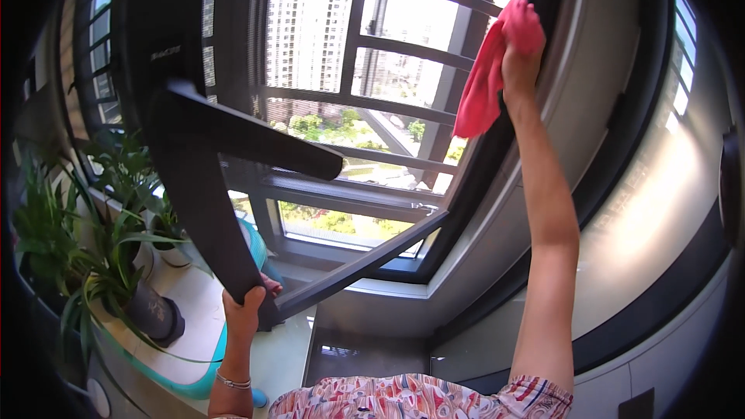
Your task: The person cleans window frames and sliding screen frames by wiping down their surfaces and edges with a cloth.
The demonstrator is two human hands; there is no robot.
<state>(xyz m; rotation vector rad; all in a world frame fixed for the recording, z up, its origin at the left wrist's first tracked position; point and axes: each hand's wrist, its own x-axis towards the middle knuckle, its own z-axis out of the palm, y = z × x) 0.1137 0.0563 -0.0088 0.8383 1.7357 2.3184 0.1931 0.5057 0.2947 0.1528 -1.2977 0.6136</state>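
My right hand (520,70) is raised at the upper right, its fingers closed on a pink cloth (481,93). Part of the cloth is bunched over the fingers and the rest hangs down beside the dark window frame (485,194). Whether the cloth presses on the frame is hard to tell. At the lower left, my left hand (244,309) grips the lower corner of an open dark window sash (208,217), thumb on the near face and fingertips showing past the edge. A dark bar-shaped window handle (272,143) sticks out from that sash.
Potted plants (151,310) with long leaves stand at the left on a white, turquoise-edged surface (198,291). Railings (310,95) cross the window opening, with tall buildings and greenery beyond. A pale wall (660,209) runs along the right.
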